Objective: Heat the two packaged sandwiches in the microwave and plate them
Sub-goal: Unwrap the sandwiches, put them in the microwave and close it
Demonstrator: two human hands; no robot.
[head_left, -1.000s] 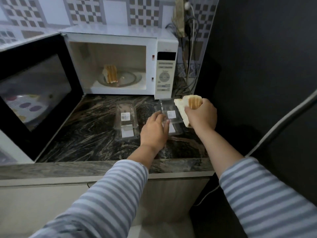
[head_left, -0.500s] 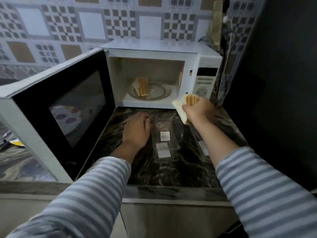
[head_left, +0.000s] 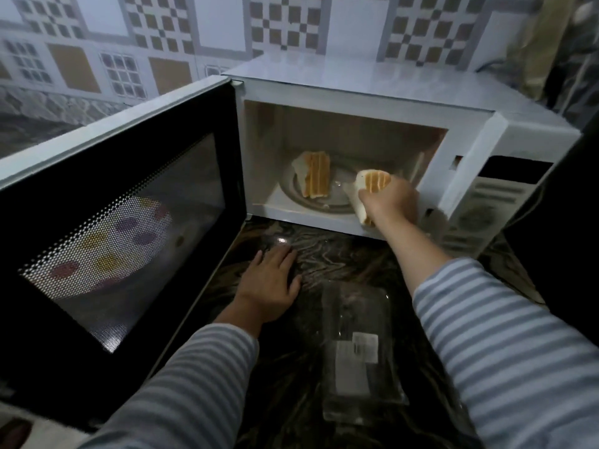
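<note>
Here right hand (head_left: 390,202) gripped a sandwich (head_left: 369,189) at the microwave (head_left: 372,92) mouth, center right; left hand (head_left: 269,283) lay flat, relaxed, on counter (head_left: 340,254).

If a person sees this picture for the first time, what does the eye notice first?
First, the white microwave with its door swung wide open to the left. Inside, one sandwich sits on the glass turntable, while the right hand holds a second sandwich at the opening.
</note>
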